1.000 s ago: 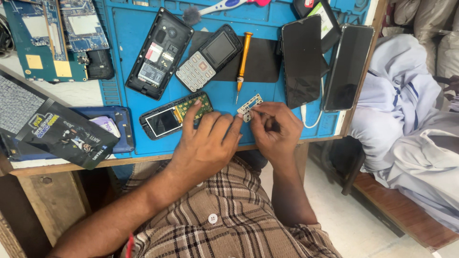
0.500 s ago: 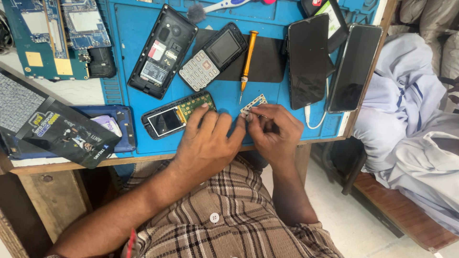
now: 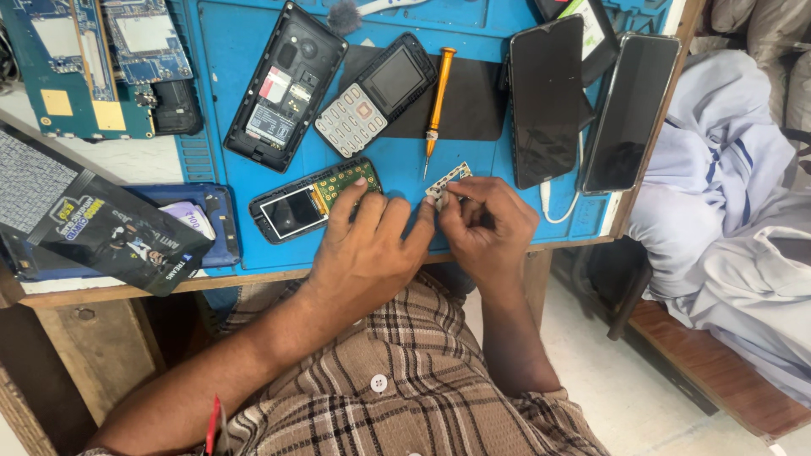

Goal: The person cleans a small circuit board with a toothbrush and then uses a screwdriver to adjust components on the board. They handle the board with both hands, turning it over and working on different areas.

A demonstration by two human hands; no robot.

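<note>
- Small keypad strip [image 3: 449, 181]: thin, pale, rows of tiny contacts, lying tilted on the blue work mat [image 3: 473, 160], just above both hands' fingertips.
- Right hand [image 3: 487, 226]: fingers curled tight, thumb + forefinger pinched on the strip's lower-left end. Pinch is closed on it, no gap visible.
- Left hand [image 3: 369, 247]: fingers spread flat, palm down. Index/middle tips rest on the stripped phone w/ exposed green board [image 3: 317, 197]; thumb reaches over to the strip's lower end, touching or nearly, can't tell which.
- Both hands meet at the strip, thumbs side by side.
- Orange-handled screwdriver [image 3: 436, 105]: just above the strip, tip pointing down at it, not held.
- Grey keypad phone [image 3: 376, 95] up-left of the pinch; black phone back shell [image 3: 285, 84] further left.
- Two black smartphones [image 3: 546, 97] up-right of the right hand, screens dark.
- Hidden: strip's lower end under the right fingertips; lower part of the green board under the left fingers.
- Hard to read: any tool inside the right fist, can't tell.
- Cut off: circuit boards [image 3: 93, 59] at top-left edge; mat's top rim out of frame.
</note>
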